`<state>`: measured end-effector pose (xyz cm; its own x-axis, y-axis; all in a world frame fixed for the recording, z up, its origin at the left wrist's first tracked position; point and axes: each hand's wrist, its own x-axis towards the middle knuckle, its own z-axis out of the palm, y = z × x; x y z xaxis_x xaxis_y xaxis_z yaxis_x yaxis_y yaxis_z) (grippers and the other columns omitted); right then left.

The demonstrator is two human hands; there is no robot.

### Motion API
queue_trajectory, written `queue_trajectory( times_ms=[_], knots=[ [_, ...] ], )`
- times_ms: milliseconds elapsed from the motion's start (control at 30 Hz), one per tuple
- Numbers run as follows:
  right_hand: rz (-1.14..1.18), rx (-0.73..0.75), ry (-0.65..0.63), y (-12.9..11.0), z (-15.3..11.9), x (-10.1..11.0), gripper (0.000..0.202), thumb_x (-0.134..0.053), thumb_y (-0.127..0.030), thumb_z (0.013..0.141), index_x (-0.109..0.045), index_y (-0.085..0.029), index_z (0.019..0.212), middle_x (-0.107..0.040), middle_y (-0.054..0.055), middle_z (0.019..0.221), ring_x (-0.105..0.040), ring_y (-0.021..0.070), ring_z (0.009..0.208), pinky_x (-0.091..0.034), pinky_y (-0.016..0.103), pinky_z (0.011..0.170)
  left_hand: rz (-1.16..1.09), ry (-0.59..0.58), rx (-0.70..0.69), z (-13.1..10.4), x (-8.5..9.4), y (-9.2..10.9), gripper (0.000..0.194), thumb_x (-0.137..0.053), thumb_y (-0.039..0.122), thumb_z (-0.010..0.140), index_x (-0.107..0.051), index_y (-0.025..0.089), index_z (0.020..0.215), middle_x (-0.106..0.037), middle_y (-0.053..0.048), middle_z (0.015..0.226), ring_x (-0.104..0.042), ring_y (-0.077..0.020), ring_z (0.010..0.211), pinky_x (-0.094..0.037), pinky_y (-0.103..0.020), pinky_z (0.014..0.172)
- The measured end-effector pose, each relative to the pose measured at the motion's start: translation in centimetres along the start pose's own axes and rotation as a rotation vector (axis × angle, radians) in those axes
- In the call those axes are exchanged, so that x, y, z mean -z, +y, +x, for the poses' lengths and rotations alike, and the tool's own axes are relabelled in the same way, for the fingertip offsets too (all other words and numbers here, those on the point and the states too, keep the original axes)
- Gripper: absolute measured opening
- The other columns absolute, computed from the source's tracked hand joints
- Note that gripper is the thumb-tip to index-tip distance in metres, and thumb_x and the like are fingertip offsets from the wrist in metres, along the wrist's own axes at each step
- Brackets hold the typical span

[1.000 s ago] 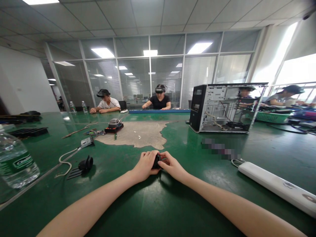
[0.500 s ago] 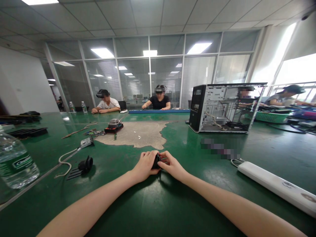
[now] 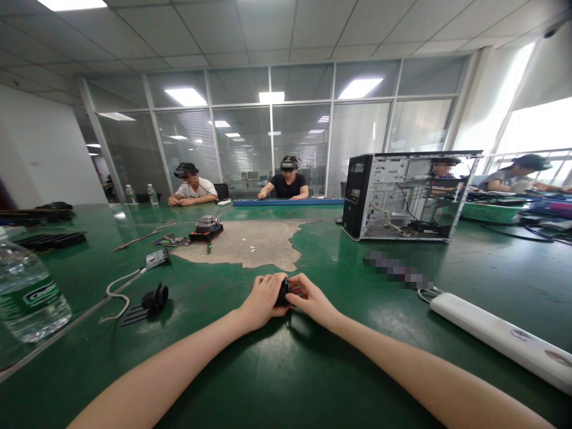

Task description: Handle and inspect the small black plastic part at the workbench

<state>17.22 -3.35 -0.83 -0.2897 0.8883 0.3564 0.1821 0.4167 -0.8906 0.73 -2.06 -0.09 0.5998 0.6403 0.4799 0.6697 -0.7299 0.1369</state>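
Nearly unchanged: at near centre, my left hand (image 3: 264,296) still grips a black part (image 3: 282,293), my right hand (image 3: 309,296) pinches its right side; handling seems unfinished.

On the far side of the surface (image 3: 268,363), at eleven o'clock, a person in a white top (image 3: 203,189) now sits with their resting hands (image 3: 176,201) drawn slightly toward three o'clock, closer to their body. Their headset (image 3: 184,171) dips a little, toward seven o'clock. At twelve o'clock, the headset of a person in a black top (image 3: 289,186) is a trace lower, toward six o'clock.
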Motion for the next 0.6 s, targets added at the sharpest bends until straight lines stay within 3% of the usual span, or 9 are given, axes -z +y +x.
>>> queue_trajectory(
  times_ms=[133,400,600],
  knots=[
    [-0.019,0.08,0.059,-0.09,-0.03,-0.02,0.015,-0.057,-0.021,0.071,-0.049,-0.019,0.084,-0.053,0.001,0.089,-0.055,0.0154,0.088,-0.048,0.028,0.073,-0.002,0.001,-0.006,0.01,-0.12,-0.08,0.055,-0.062,0.026,0.066,-0.033,0.019,0.111,-0.05,-0.006,0.104,-0.046,-0.023,0.096,-0.031,-0.035,0.081],
    [0.009,-0.033,-0.01,0.06,0.2,0.08,0.023,-0.055,-0.022,0.072,-0.049,-0.019,0.095,-0.055,0.002,0.089,-0.056,0.0153,0.084,-0.049,0.031,0.073,-0.012,0.002,0.005,0.08,-0.25,-0.07,0.054,-0.063,0.027,0.066,-0.033,0.02,0.111,-0.051,-0.006,0.103,-0.046,-0.023,0.096,-0.031,-0.036,0.082],
    [-0.004,0.071,0.024,-0.4,-0.15,0.11,0.017,-0.057,-0.021,0.072,-0.05,-0.02,0.087,-0.053,0.001,0.091,-0.055,0.0163,0.091,-0.048,0.03,0.075,-0.007,-0.006,-0.002,0.04,-0.11,-0.03,0.053,-0.061,0.025,0.067,-0.033,0.02,0.111,-0.051,-0.006,0.104,-0.046,-0.0229,0.096,-0.031,-0.035,0.082]
  ],
)
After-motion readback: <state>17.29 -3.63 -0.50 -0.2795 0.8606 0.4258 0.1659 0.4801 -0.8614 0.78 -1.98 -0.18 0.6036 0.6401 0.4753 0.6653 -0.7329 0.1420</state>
